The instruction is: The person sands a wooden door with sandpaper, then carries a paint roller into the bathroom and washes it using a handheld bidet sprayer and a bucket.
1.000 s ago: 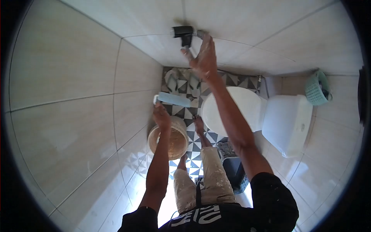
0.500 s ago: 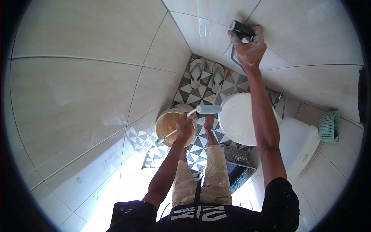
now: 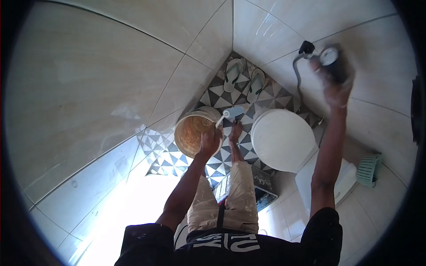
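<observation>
My left hand [image 3: 209, 139] is closed on the handle of a paint roller [image 3: 234, 111] with a light blue sleeve, beside the rim of a round bucket [image 3: 186, 128] with orange-brown stains inside. My right hand [image 3: 338, 86], blurred by motion, is wrapped round a black cylindrical object [image 3: 335, 66] with a pale round end. It is raised at the tiled wall on the right. Close to it is a small black fitting [image 3: 306, 47] on the wall, with a grey hose [image 3: 297, 73] curving down from it.
A white toilet [image 3: 284, 139] with its lid down stands right of centre. Flip-flops [image 3: 254, 85] lie in the floor corner. A green basket [image 3: 368, 170] hangs at the right. A dark crate [image 3: 265, 188] is beside my leg. Tiled walls close in left and right.
My right hand has moved right along the wall with the black object, which now shows apart from the wall fitting. The roller has come in over the bucket's right side, and the view has turned.
</observation>
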`<state>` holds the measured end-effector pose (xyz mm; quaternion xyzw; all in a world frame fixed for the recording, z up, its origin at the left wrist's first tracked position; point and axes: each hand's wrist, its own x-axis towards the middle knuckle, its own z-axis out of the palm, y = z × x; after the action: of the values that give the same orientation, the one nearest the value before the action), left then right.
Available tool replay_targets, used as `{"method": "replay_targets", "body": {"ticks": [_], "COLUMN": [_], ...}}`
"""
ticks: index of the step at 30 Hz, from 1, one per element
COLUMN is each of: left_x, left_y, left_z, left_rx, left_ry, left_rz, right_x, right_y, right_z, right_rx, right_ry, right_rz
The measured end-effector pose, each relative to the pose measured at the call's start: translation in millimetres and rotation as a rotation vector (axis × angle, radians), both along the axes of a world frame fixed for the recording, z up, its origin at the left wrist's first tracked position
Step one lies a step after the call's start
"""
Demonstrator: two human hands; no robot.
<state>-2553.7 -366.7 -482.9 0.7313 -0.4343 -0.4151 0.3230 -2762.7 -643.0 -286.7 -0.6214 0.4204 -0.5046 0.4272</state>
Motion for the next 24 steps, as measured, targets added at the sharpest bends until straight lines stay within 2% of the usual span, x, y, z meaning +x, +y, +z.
{"method": "replay_targets", "body": {"ticks": [3,6,7,9,13,15,19,21,22,24], "left_x": [0.6,1.2,2.2,2.3,0.7,1.8,-2.9,-1.3,-2.7,-2.0], "left_y": [-17.0,-31.2,-37.6,-58.3,-86.7,-96.2,-100.4,-99.7,-100.0,-110.8], "left_z": [-0.4,-19.5,-26.0,-40.0,-93.0,-120.7,-168.7,-176.0,-179.6,-152.1], "left_rx": [0.099,-0.008,-0.004,0.100,0.058,0.046,0.114,0.050,0.054,0.411], "left_ry": [0.026,-0.022,-0.027,0.057,0.109,-0.131,-0.312,-0.397,-0.397,-0.208], "left_rz": [0.061,0.124,0.136,0.166,0.187,0.102,0.178,-0.025,-0.024,0.188], "right_x": [-8.2,4.9,10.2,18.9,36.3,49.0,63.7,69.9,72.9,76.2], "right_y": [15.8,36.2,44.4,59.1,80.9,86.8,94.9,102.1,106.1,113.3], "right_z": [-28.7,-56.2,-68.8,-97.2,-149.0,-161.3,-172.1,-178.3,-181.6,-187.8], "right_rx": [0.086,0.112,0.111,0.009,0.030,0.153,0.283,0.261,0.240,0.215], "right_ry": [0.376,0.634,0.630,0.820,0.990,0.917,0.963,1.002,1.039,1.043], "right_rz": [0.390,0.627,0.640,0.588,0.478,0.347,0.310,0.335,0.350,0.339]}}
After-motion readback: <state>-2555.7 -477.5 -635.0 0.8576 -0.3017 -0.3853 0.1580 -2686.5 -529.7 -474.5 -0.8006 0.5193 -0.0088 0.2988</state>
